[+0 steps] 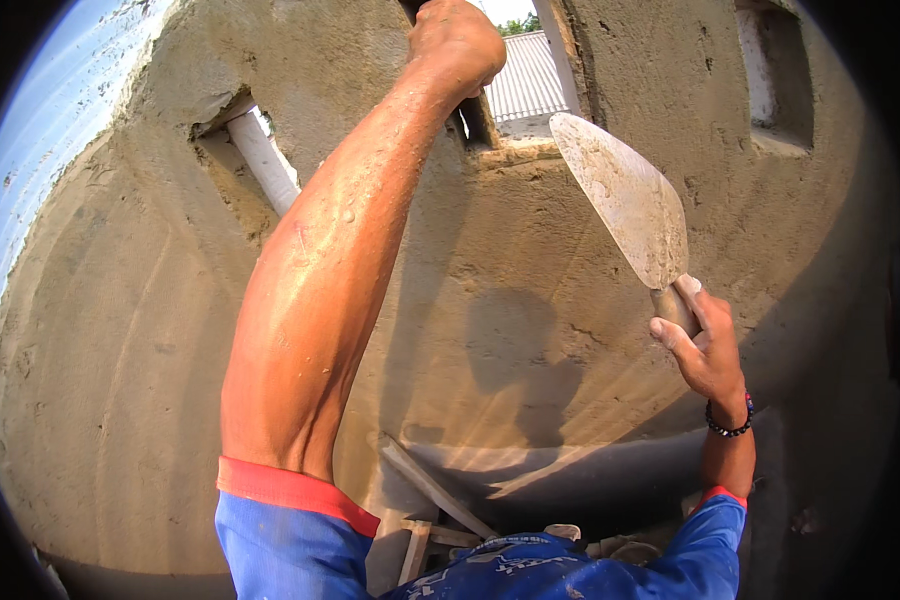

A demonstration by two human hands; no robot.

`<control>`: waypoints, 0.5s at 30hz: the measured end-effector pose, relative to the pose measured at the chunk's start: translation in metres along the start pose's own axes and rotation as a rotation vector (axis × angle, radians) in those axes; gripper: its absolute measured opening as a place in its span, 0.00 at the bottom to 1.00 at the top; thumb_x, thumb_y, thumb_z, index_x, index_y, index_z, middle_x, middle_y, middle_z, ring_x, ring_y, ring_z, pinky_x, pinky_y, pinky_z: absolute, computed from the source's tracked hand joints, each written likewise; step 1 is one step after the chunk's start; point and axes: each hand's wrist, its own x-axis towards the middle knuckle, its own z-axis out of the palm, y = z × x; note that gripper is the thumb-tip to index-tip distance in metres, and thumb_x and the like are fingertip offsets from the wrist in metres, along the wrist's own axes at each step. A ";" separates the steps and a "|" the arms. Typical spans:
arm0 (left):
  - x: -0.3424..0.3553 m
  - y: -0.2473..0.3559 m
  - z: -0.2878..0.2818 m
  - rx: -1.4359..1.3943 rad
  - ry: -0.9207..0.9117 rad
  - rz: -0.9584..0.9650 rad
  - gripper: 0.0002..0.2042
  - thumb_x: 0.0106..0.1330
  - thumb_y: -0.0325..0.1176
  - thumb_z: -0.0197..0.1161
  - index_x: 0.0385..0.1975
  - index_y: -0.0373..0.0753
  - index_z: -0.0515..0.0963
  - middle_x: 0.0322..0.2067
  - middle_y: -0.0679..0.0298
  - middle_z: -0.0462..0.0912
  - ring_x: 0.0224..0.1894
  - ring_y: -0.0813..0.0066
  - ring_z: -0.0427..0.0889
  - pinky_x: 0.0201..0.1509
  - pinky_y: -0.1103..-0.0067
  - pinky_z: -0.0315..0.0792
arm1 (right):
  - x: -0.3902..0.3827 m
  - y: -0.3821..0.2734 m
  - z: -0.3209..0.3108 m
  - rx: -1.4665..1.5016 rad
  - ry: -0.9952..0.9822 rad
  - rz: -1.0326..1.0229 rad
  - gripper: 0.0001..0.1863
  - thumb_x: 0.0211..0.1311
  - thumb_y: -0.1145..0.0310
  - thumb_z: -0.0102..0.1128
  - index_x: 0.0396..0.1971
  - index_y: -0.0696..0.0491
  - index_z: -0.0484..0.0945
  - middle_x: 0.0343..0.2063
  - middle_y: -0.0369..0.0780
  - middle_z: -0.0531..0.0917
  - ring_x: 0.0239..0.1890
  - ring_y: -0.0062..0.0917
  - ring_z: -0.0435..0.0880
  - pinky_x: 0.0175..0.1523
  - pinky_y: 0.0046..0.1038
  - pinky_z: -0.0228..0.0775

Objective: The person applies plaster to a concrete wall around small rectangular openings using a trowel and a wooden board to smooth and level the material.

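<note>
The right hand [710, 345] grips a masonry trowel [625, 205] before the cement-rendered wall [590, 370]. Well apart, the left hand [457, 45] is raised at a window opening [518, 156]; its hold I cannot tell

Here we are, riding up on the head, one wide fisheye peering forward and down, facing the wall [120, 400] and bending straight edges toward a black rim! The blue shirt [530, 572] crowds the bottom edge, the left forearm [315, 290] looms big and close, the trowel [630, 205] sits before the wall, and the roof [527, 75] lies farthest, beyond it
</note>
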 end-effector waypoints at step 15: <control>-0.007 0.009 0.003 -0.236 0.104 -0.082 0.16 0.63 0.28 0.50 0.45 0.22 0.75 0.47 0.36 0.78 0.54 0.46 0.78 0.57 0.63 0.74 | 0.008 -0.021 0.008 -0.085 0.046 -0.055 0.25 0.55 0.76 0.66 0.53 0.67 0.72 0.37 0.47 0.84 0.37 0.25 0.82 0.45 0.24 0.72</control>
